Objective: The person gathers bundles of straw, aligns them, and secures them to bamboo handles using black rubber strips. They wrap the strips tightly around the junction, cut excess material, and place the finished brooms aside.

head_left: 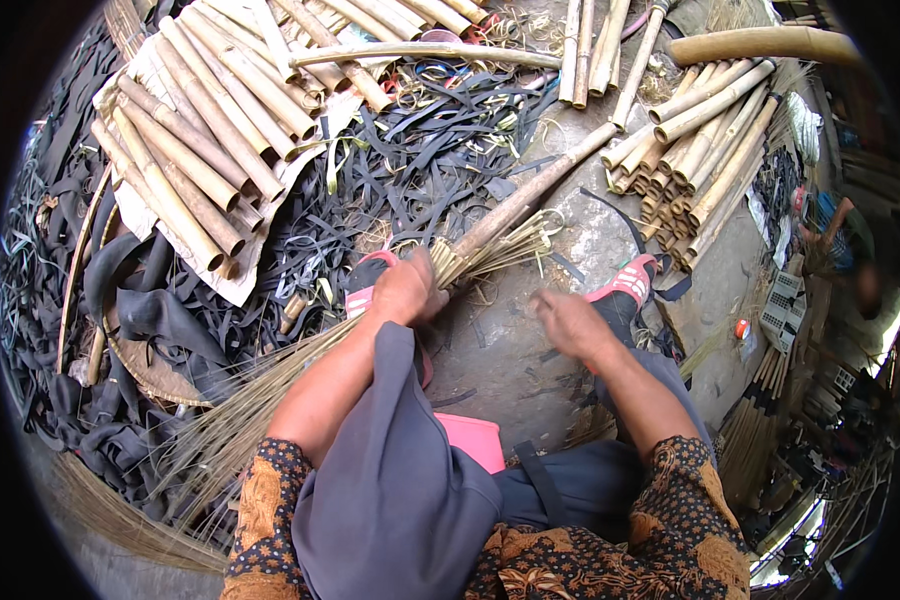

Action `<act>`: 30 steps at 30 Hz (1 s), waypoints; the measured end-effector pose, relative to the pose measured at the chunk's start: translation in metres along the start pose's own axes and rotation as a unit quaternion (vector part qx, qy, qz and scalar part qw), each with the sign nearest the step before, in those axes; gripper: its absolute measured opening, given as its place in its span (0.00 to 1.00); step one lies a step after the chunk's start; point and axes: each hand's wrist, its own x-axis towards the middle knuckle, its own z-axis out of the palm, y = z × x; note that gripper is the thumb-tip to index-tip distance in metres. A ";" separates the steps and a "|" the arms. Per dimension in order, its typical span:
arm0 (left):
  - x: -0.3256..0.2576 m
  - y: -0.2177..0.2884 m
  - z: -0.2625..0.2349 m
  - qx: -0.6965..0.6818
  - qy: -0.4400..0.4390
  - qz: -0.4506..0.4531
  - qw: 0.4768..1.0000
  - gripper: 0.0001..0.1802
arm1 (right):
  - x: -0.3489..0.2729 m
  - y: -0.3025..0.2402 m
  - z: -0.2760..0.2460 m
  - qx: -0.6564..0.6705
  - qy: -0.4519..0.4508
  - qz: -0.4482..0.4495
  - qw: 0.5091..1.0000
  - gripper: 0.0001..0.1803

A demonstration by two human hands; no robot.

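Grey floor [480, 350] underneath, stick bundle [275, 375] slants up-right beside the pole [533, 190], left hand [408, 290] gripping, right hand [567, 322] loosely open.

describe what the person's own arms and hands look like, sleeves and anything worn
The left hand and right hand are bare, without gloves, and both forearms are uncovered, with no watch or bracelet visible. The dark patterned fabric left sleeve and matching right sleeve end around the elbows, showing orange-brown patches and small flower-like motifs.

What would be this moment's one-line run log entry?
left hand: gripping stick bundle | right hand: blurred, off bundle | bamboo tubes: piled left, right
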 end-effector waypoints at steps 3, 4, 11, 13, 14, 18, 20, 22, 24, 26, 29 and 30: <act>0.015 -0.005 -0.008 -0.023 -0.083 0.037 0.996 0.32 | 0.014 0.014 -0.024 0.109 0.053 0.192 0.974 0.12; 0.019 -0.006 -0.007 -0.036 -0.098 0.052 0.993 0.31 | 0.013 0.018 -0.029 0.157 0.090 0.247 0.952 0.11; 0.025 -0.010 0.002 -0.084 -0.084 0.040 0.992 0.30 | 0.000 0.024 -0.030 -0.110 -0.023 0.058 0.992 0.12; 0.026 -0.012 0.004 -0.074 -0.059 0.071 0.993 0.30 | -0.001 0.017 -0.025 -0.026 0.002 0.134 0.991 0.13; 0.028 -0.012 0.006 -0.071 -0.065 0.069 0.993 0.30 | -0.002 0.014 -0.023 0.022 0.034 0.169 0.985 0.13; 0.033 -0.014 0.010 -0.103 -0.060 0.067 0.991 0.29 | -0.015 -0.002 -0.008 -0.094 -0.130 0.016 0.987 0.16; 0.034 -0.012 0.007 -0.106 -0.065 0.068 0.990 0.29 | -0.017 -0.004 -0.005 -0.075 -0.057 0.026 0.995 0.15; 0.032 -0.008 -0.001 -0.070 -0.092 0.055 0.992 0.29 | -0.020 -0.006 0.002 -0.013 0.007 0.060 0.998 0.14; 0.024 -0.002 -0.008 -0.040 -0.128 0.019 0.991 0.31 | -0.022 -0.008 0.010 -0.059 -0.083 0.043 0.994 0.16; 0.015 0.004 -0.010 -0.001 -0.072 0.003 0.997 0.33 | -0.021 -0.008 0.014 -0.075 -0.093 0.013 0.993 0.17; 0.000 0.002 -0.003 0.051 0.002 -0.013 0.999 0.37 | -0.012 -0.003 0.010 -0.063 -0.099 0.042 0.992 0.17; 0.002 -0.003 -0.001 0.047 0.019 0.013 0.999 0.36 | -0.007 0.001 0.004 -0.035 -0.047 0.067 0.996 0.16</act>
